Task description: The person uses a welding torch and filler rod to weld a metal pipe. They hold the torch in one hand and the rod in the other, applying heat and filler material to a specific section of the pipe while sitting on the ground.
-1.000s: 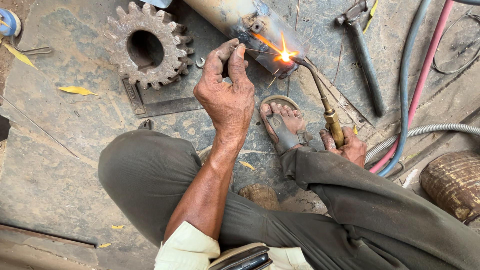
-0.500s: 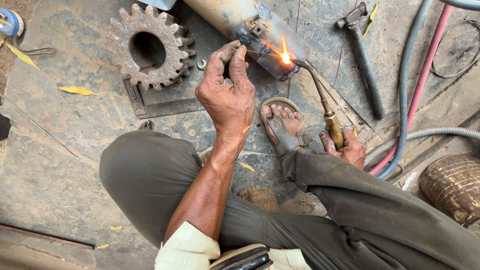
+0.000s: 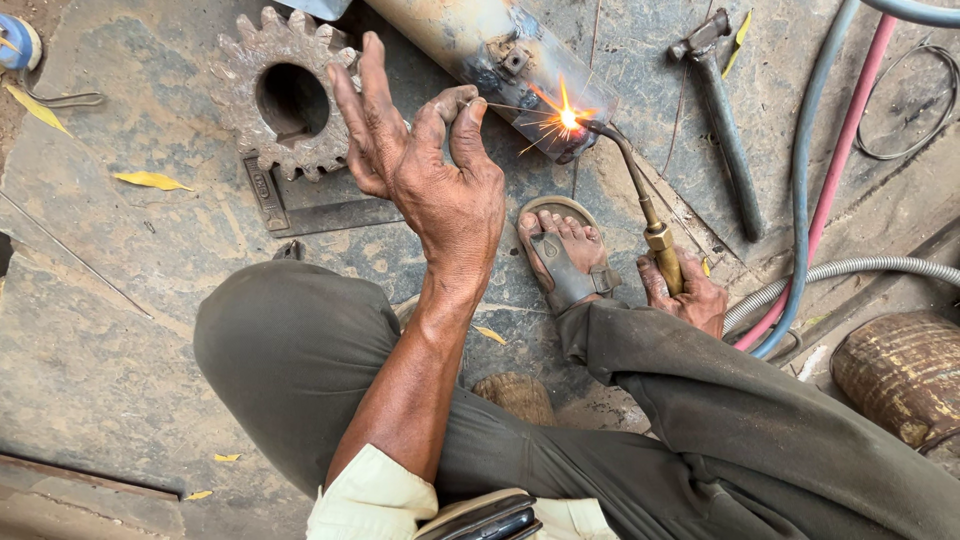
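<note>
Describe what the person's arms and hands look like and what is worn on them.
Both hands are bare, no gloves. The left hand looks grimy and dusty, its forearm uncovered up to a pale cream sleeve rolled near the elbow. The right hand is equally soiled; its arm is hidden.

Rusty gear wheel (image 3: 290, 95) just beyond the left hand's fingers, sitting on a flat metal bracket (image 3: 320, 205). Hammer (image 3: 722, 110) lies beyond the right hand, near it. Blue hose (image 3: 808, 190) and red hose (image 3: 850, 140) run side by side further right; grey ribbed hose (image 3: 860, 270) curves just right of the right hand. Rusty drum (image 3: 900, 375) at far right. Yellow leaves (image 3: 150, 180) well left of the left hand.
</note>
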A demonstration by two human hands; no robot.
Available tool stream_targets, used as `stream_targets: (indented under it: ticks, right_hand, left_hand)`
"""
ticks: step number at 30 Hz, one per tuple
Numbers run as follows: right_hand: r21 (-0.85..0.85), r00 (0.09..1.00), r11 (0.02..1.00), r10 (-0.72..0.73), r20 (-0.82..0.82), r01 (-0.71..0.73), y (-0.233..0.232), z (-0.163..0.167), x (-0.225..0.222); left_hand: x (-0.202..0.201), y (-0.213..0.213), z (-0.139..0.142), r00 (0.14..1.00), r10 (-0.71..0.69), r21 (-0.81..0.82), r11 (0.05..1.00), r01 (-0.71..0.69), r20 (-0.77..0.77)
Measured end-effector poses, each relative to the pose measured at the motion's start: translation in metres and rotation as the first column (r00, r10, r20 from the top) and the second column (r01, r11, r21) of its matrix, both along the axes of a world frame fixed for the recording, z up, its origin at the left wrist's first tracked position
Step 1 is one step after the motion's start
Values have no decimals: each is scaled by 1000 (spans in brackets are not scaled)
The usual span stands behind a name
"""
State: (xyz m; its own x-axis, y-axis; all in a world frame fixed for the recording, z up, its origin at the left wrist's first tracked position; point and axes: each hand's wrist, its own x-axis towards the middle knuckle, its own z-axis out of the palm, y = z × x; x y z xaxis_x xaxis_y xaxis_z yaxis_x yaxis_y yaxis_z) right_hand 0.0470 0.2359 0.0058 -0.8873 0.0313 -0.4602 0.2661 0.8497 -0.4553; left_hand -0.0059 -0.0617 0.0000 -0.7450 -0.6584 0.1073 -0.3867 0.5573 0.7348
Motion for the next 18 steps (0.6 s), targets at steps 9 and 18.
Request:
stream_targets:
  ticks: [9,18]
  right_hand:
    - [-18,1000,1000,15,-1,-15,-1,1,-1]
    - [6,998,999,51,-40,-50,1,-3,0]
  left_hand:
    - [0,-1,-1,1000,12,-18,1000,-12,-17]
    - [5,2,-6,1000,8,-18,1000,-8,-5]
